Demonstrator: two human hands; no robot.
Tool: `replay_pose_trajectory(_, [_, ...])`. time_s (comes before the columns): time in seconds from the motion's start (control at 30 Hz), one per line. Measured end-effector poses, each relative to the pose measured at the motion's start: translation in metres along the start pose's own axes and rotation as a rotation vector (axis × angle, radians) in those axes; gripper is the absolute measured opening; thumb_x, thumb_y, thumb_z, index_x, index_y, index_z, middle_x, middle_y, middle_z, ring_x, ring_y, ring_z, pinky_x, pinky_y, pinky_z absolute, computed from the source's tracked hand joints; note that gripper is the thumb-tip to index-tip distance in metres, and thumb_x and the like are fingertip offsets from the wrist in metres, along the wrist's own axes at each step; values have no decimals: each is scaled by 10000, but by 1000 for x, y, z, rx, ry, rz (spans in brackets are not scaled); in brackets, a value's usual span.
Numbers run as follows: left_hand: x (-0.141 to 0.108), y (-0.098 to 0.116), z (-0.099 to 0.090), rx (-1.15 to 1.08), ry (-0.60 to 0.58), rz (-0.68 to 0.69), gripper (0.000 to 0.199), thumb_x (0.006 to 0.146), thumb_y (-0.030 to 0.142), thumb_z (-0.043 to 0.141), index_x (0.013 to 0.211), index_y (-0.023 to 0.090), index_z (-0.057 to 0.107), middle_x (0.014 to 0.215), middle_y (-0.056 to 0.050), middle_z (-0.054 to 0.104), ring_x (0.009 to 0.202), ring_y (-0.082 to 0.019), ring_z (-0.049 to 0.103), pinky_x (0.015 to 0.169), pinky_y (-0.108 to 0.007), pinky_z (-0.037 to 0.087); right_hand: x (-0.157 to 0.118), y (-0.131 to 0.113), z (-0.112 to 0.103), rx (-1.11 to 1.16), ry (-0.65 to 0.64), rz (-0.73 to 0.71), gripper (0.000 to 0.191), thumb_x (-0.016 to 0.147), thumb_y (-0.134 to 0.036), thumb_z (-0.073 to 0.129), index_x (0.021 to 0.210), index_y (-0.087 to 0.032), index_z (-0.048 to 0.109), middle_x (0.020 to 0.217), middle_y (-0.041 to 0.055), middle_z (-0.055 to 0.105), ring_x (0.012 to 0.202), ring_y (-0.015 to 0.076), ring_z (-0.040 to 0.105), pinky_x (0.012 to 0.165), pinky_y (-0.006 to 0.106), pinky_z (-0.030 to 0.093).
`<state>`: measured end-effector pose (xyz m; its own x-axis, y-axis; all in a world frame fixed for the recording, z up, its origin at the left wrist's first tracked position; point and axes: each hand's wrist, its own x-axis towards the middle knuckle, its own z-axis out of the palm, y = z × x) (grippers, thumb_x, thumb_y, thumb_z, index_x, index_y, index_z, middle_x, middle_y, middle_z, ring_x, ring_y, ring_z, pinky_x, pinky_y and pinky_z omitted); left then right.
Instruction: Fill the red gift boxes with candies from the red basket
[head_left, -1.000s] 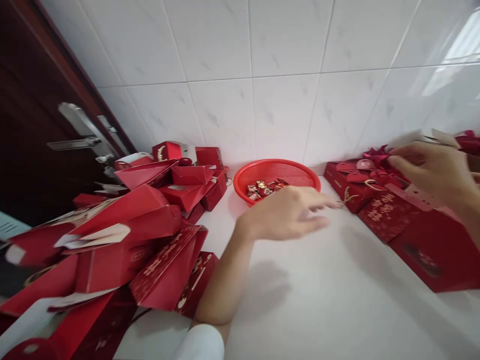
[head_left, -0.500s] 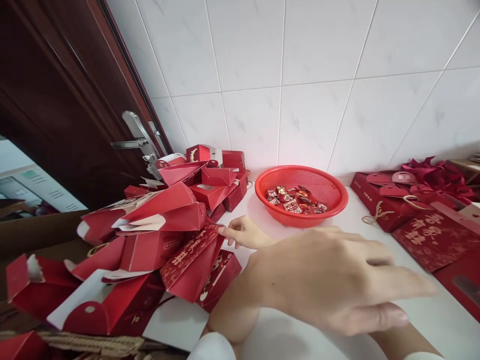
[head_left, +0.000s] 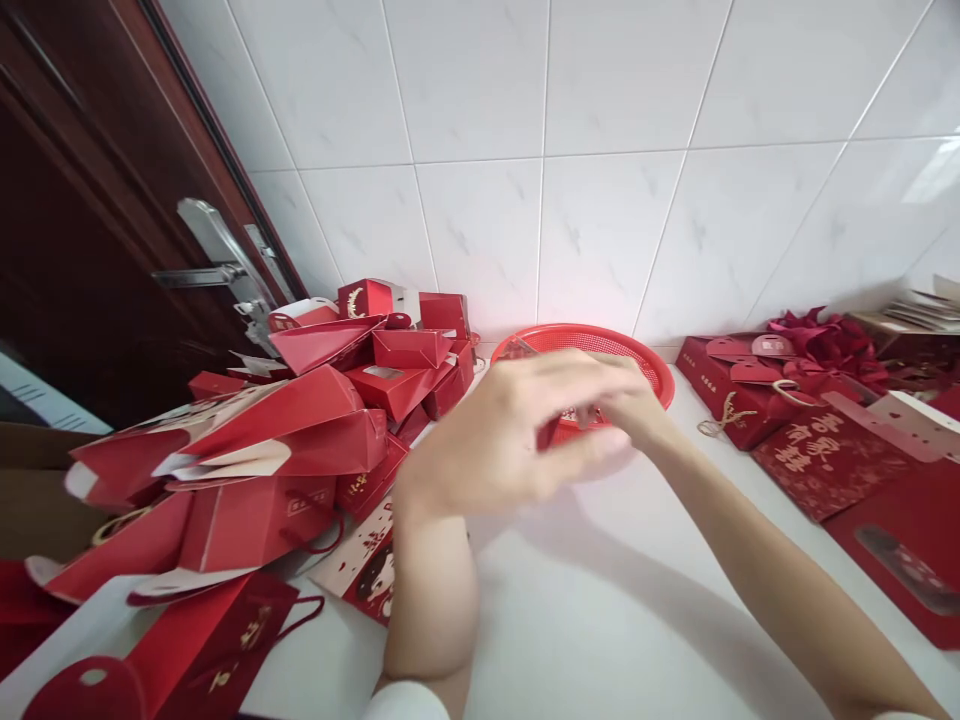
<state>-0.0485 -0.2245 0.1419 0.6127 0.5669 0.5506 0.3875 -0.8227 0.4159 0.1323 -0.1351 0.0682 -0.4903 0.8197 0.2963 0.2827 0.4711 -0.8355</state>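
Note:
My left hand (head_left: 510,430) is in the air over the white table (head_left: 585,620), in front of the red mesh basket (head_left: 656,370). Its thumb and fingers are spread apart, somewhat blurred, and no object shows between them. Behind it, my right hand (head_left: 626,405) is at the basket's front side, with its fingers mostly hidden by my left hand. Small wrapped pieces are just visible in the basket between the hands. Left of my left wrist lies a box with a cartoon print (head_left: 367,575).
A heap of opened red boxes (head_left: 300,420) covers the left side, beside a dark door (head_left: 90,200). At the right are a red gift box (head_left: 720,390), a flat gold-lettered box (head_left: 817,455) and a windowed red box (head_left: 907,560). A tiled wall (head_left: 480,240) stands behind.
My right hand has left the gold-lettered box at the heap and moved right to the basket. My left hand has moved left and up. The cartoon-print box shows more, and the view has shifted.

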Motion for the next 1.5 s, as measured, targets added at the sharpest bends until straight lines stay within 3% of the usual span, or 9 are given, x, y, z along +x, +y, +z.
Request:
replay_pose_trajectory(0.13, [5,-38,-9,65,112,-236,400,839,302,700,1230,220,678,1263,-55,698,1135,-238,657,1020,-369,518,-30,7,-29,107,54,114,238,833,-371,605,684,-207,517,569,-19,581,505,166,649,522,290,530])
replay_pose_trajectory(0.33, [24,-82,12,10,-197,-435,386,761,278,730,1136,187,715,1092,-52,755,1028,-228,687,912,-331,540,-51,34,-39,130,-49,101,322,842,-485,665,747,-186,594,765,38,659,756,223,721,687,354,612])
replay_pose_trajectory(0.5, [30,-91,19,-16,-345,-460,235,797,327,678,970,196,771,986,-44,770,911,-219,696,781,-295,518,-58,40,-38,-108,-102,16,290,899,-441,598,757,-189,593,751,30,645,690,168,627,628,287,528])
replay_pose_trajectory(0.7, [31,-93,22,-127,-529,-449,379,657,383,823,978,188,776,856,-31,746,811,-202,675,689,-252,492,-57,41,-39,-81,-139,9,242,898,-393,593,772,-187,596,727,14,631,658,148,595,630,274,496])
replay_pose_trajectory(0.9, [31,-92,21,-156,-546,-405,255,834,356,619,793,155,769,732,-16,691,684,-143,571,614,-231,417,-56,38,-48,-82,-294,-13,309,898,-476,633,850,-171,649,817,36,696,770,171,655,718,286,529])
replay_pose_trajectory(1.03, [34,-93,25,-139,-609,-417,271,803,357,616,737,146,773,636,4,628,607,-117,473,566,-233,353,-43,38,-63,-97,-336,-37,403,891,-552,615,897,-157,696,858,54,715,796,179,656,716,286,523])
replay_pose_trajectory(1.13, [37,-97,30,-160,-651,-489,227,759,307,626,716,155,789,634,8,649,610,-119,484,547,-228,345,-22,43,-71,-117,-143,31,466,913,-600,538,877,-157,678,841,67,715,782,189,670,705,297,532])
replay_pose_trajectory(1.23, [39,-102,32,-190,-663,-518,191,745,287,656,729,171,807,676,3,706,667,-137,558,588,-216,393,5,54,-70,-392,-20,145,424,954,-529,455,917,-163,666,931,88,729,850,200,684,765,303,531])
replay_pose_trajectory(1.5, [35,-115,23,-391,-579,-412,495,792,548,728,1143,200,753,1108,-88,760,1010,-224,681,864,-274,509,42,89,-52,-714,-344,363,408,590,-287,830,992,-246,771,1033,95,764,922,332,714,741,379,543])
